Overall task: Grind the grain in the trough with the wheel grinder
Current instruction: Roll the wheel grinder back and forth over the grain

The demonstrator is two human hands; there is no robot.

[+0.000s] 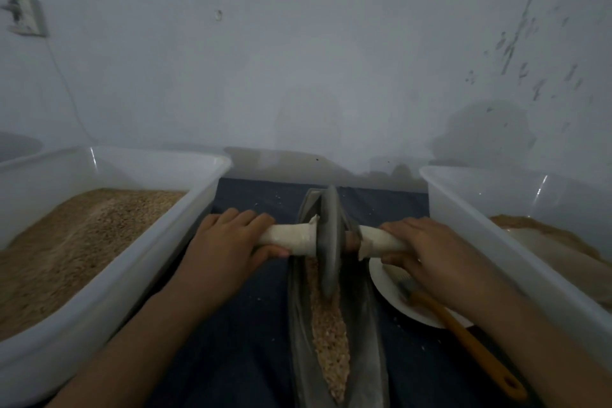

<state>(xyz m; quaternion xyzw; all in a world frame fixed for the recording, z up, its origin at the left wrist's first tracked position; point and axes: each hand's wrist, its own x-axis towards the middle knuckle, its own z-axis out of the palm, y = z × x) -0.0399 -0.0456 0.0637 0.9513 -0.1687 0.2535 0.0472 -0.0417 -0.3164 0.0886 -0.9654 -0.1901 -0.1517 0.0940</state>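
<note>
At far left a translucent white plastic tub, smooth-walled and rectangular, holds a sloping heap of tan, granular whole grain. Just beside it the left hand curls its fingers over a pale, cloth-wrapped handle, thumb underneath, gripping it. That handle is one end of the wheel grinder: a thin, dull grey metal disc standing upright on its edge, with an axle running left to right through its hub. The disc sits in the trough, a narrow, boat-shaped grey metal channel whose long axis runs from near the viewer away toward the wall, its far tip pointing at the wall. A strip of coarse, crushed beige grain lies along the groove, nearer than the wheel. The trough rests on a dark blue cloth speckled with stray grains. The right hand wraps its fingers round the other wrapped handle. Beneath it is a round white plate bearing a brush with an orange handle angled toward the viewer. At far right stands a second translucent tub holding finer, paler meal.
</note>
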